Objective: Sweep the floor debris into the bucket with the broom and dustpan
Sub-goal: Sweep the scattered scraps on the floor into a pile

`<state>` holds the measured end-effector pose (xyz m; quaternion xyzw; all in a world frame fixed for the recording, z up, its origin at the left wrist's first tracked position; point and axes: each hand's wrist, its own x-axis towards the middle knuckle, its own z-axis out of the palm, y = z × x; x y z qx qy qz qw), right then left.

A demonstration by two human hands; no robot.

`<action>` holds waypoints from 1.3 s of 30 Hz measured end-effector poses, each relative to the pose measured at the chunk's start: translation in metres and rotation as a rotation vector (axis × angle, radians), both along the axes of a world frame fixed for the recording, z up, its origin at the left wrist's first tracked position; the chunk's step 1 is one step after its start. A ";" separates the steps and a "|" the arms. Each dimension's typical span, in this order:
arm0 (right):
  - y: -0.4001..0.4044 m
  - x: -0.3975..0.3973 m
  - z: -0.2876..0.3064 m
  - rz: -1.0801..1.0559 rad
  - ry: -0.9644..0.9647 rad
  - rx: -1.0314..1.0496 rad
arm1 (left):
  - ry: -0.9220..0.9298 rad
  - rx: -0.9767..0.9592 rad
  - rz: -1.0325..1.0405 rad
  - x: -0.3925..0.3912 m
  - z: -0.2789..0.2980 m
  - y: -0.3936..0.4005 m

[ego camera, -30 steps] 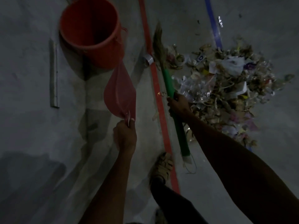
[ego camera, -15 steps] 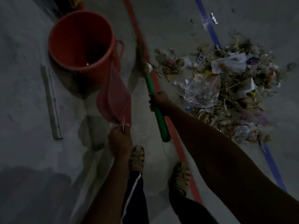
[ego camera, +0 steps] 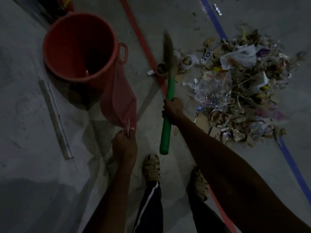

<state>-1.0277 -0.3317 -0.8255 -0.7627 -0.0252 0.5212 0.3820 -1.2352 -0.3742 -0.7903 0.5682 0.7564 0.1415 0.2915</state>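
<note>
The floor point(ego camera: 176, 19), grey concrete under dim light, is carrying a red line point(ego camera: 143, 42) and a blue line point(ego camera: 217, 26) running away from the person. The debris point(ego camera: 239, 86), a broad heap of paper, clear plastic and dry scraps, is lying at right, well apart from the bucket point(ego camera: 67, 47), which is standing upright at upper left with its mouth open. The dustpan point(ego camera: 120, 100) is hanging tilted, its far edge overlapping the bucket's near rim; whether they are touching cannot be told. The broom point(ego camera: 168, 86), green-handled, is pointing its blurred bristles at the heap's left edge. The left hand point(ego camera: 124, 145) is gripping the dustpan's handle, fingers curled round it. The right hand point(ego camera: 173, 109) is gripping the broom handle mid-length, fingers wrapped. A metal strip point(ego camera: 55, 118) is lying left of the bucket.
</note>
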 end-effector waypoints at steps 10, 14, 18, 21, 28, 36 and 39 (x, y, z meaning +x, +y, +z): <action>0.017 -0.031 0.013 0.141 -0.048 0.088 | 0.015 -0.057 0.009 -0.022 -0.002 0.008; 0.031 -0.035 0.005 0.080 0.115 0.000 | 0.001 -0.053 0.003 -0.027 -0.002 0.009; 0.019 -0.037 -0.004 -0.038 0.152 -0.043 | -0.003 -0.076 0.028 -0.027 -0.002 0.010; 0.003 -0.033 -0.010 -0.102 0.150 -0.039 | -0.005 -0.080 -0.001 -0.025 -0.004 0.011; -0.015 -0.013 -0.015 -0.290 0.063 -0.043 | -0.023 -0.059 -0.043 -0.009 -0.003 0.009; -0.038 0.033 -0.019 -0.485 -0.056 -0.077 | -0.013 -0.060 -0.080 0.016 0.009 0.001; -0.047 0.044 -0.017 -0.525 -0.140 -0.089 | 0.002 -0.063 -0.096 0.026 0.013 -0.001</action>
